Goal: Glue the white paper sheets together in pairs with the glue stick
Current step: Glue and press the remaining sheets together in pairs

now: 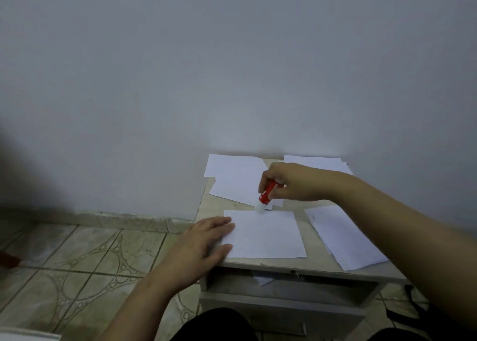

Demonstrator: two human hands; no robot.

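Pressing red glue stick (267,193) onto white sheet (265,234)

Pretty dim shot overall, with a flat greyish cast and no hard glare anywhere. The wall (232,69) is brightest just above the tabletop (307,233) and fades into a dark, smeary shadow at the left edge. Everything looks soft and a bit noisy. The floor tiles (85,258) bend near the edges, a wide-angle thing.
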